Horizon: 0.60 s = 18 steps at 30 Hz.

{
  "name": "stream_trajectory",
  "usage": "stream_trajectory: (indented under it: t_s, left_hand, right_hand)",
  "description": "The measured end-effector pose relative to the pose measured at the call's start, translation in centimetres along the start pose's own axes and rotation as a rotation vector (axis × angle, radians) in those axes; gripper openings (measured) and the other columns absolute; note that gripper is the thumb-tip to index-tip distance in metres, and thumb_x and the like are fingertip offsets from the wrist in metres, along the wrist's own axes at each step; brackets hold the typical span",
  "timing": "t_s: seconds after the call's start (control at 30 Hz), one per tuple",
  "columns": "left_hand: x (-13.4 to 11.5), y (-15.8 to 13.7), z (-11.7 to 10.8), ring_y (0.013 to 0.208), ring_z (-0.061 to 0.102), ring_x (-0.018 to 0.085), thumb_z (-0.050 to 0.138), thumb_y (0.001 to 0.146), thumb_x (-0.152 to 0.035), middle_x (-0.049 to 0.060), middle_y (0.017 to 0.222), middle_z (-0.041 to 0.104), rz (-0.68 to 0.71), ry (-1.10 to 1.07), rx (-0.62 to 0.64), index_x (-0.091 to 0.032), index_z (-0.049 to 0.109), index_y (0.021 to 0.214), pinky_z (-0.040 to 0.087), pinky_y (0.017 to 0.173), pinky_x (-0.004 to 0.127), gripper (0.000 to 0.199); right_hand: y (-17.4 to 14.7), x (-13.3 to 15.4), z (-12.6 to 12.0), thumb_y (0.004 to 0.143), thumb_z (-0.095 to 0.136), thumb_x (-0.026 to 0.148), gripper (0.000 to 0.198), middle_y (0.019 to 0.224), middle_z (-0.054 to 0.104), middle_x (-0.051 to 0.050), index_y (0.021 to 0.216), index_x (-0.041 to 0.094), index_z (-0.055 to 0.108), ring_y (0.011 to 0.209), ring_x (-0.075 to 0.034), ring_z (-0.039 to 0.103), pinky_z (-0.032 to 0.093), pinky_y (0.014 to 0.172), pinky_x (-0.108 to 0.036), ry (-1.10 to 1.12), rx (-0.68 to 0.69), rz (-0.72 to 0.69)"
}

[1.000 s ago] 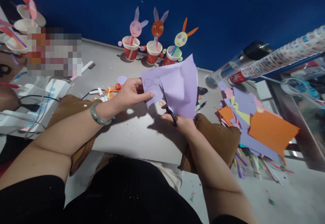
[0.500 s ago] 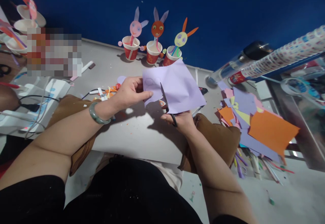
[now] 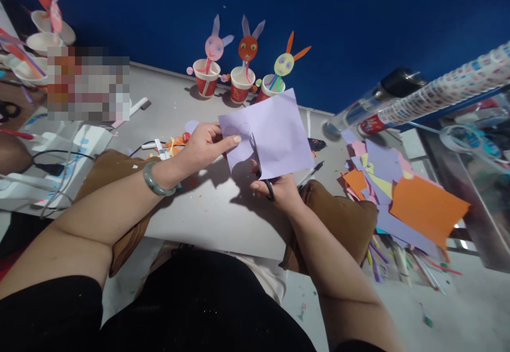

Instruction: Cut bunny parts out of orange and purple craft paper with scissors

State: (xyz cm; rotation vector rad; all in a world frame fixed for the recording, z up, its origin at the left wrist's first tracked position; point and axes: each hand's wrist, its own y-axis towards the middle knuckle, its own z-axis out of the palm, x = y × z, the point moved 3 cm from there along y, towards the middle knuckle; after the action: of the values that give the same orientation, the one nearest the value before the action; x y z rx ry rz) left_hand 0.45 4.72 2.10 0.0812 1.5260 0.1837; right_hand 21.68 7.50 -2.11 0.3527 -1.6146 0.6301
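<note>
My left hand point(image 3: 209, 147) pinches the left edge of a sheet of purple paper point(image 3: 281, 134), thumb on top beside some drawn round outlines. In my right hand point(image 3: 281, 192) is a pair of scissors point(image 3: 257, 165) with dark handles, its fingers partly hidden under the sheet. The blades point away from me and lie in a cut running into the paper, left of its middle. The paper is held above the grey table point(image 3: 215, 208) and casts a shadow there.
Behind stand three red paper cups point(image 3: 206, 83) with rabbit-faced figures. Coloured paper sheets point(image 3: 428, 206) are heaped at the right, near a long stack of cups point(image 3: 442, 91). Power strips point(image 3: 85, 150) with cables lie at the left. Brown cushions point(image 3: 338, 219) sit under both forearms.
The purple paper has turned and tilted a little, its right corner shifting left. The scissor blades sit closer together in the cut. Both hands keep their holds.
</note>
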Motion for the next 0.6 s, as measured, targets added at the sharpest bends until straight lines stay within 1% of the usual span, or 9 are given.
stream_trajectory:
  t_s: [0.1,0.2,0.27,0.3,0.33,0.37,0.47,0.53,0.6]
  left_hand:
    - [0.2,0.5,-0.9,0.06,0.056,0.009,0.078,0.08,-0.037,0.0,0.068,0.065,-0.003,-0.008,-0.142,-0.015,0.067,0.077,0.048,0.056,0.022,0.025]
    - [0.2,1.2,-2.1,0.061,0.059,0.01,0.071,0.083,-0.03,0.0,0.07,0.065,0.019,-0.035,-0.292,-0.017,0.065,0.078,0.05,0.058,0.023,0.015]
    - [0.2,1.5,-2.7,0.061,0.059,0.01,0.069,0.082,-0.024,0.0,0.071,0.066,0.036,-0.045,-0.356,-0.017,0.066,0.08,0.049,0.056,0.022,0.008]
    - [0.1,1.6,-2.9,0.06,0.059,0.01,0.068,0.082,-0.022,0.0,0.071,0.066,0.038,-0.038,-0.369,-0.017,0.066,0.08,0.048,0.055,0.022,0.006]
    - [0.1,1.6,-3.0,0.059,0.058,0.01,0.068,0.081,-0.021,0.0,0.071,0.065,0.037,-0.026,-0.369,-0.017,0.065,0.079,0.047,0.054,0.022,0.005]
    - [0.0,1.5,-2.9,0.059,0.057,0.009,0.068,0.08,-0.02,-0.001,0.07,0.065,0.033,-0.012,-0.352,-0.017,0.065,0.078,0.047,0.053,0.021,0.005]
    - [0.0,1.2,-2.3,0.06,0.058,0.009,0.069,0.078,-0.021,-0.001,0.07,0.066,0.007,-0.001,-0.232,-0.016,0.065,0.078,0.048,0.057,0.021,0.007]
    - [0.2,1.1,-1.8,0.061,0.059,0.009,0.069,0.077,-0.022,-0.001,0.069,0.066,-0.016,-0.016,-0.161,-0.015,0.066,0.079,0.049,0.058,0.021,0.008]
    - [0.4,1.0,-1.6,0.059,0.057,0.009,0.07,0.075,-0.024,-0.001,0.066,0.064,-0.032,-0.017,-0.132,-0.015,0.067,0.077,0.046,0.056,0.021,0.01]
  right_hand:
    - [0.2,0.2,0.0,0.055,0.097,0.054,0.058,0.057,0.059,0.005,0.088,0.016,0.067,0.048,-0.01,0.052,0.04,0.046,-0.024,-0.051,0.141,0.034]
    - [0.0,0.5,-0.4,0.061,0.094,0.053,0.053,0.057,0.055,0.006,0.088,0.016,0.067,0.049,-0.008,0.048,0.035,0.047,-0.021,-0.134,0.319,0.097]
    - [-0.4,0.6,-0.5,0.062,0.095,0.052,0.052,0.056,0.053,0.007,0.087,0.015,0.068,0.05,-0.007,0.045,0.033,0.048,-0.021,-0.174,0.463,0.127]
    - [-0.5,0.7,-0.6,0.061,0.095,0.053,0.053,0.055,0.052,0.007,0.087,0.015,0.069,0.05,-0.007,0.044,0.033,0.049,-0.021,-0.176,0.505,0.124]
    - [-0.6,0.8,-0.8,0.06,0.095,0.054,0.055,0.056,0.053,0.007,0.088,0.015,0.069,0.051,-0.008,0.045,0.033,0.049,-0.021,-0.166,0.509,0.105]
    - [-0.5,0.9,-0.9,0.059,0.095,0.056,0.056,0.056,0.053,0.006,0.088,0.015,0.069,0.052,-0.008,0.046,0.034,0.05,-0.022,-0.153,0.482,0.077]
    - [-0.3,1.0,-1.2,0.059,0.094,0.059,0.057,0.057,0.056,0.005,0.087,0.017,0.068,0.052,-0.009,0.05,0.036,0.05,-0.022,-0.111,0.336,0.015]
    - [-0.2,0.9,-1.1,0.06,0.094,0.057,0.056,0.057,0.059,0.005,0.087,0.018,0.066,0.05,-0.01,0.052,0.038,0.049,-0.022,-0.096,0.292,0.032]
    - [-0.2,0.9,-0.9,0.059,0.095,0.054,0.055,0.056,0.061,0.005,0.087,0.018,0.065,0.049,-0.011,0.054,0.04,0.048,-0.023,-0.094,0.286,0.062]
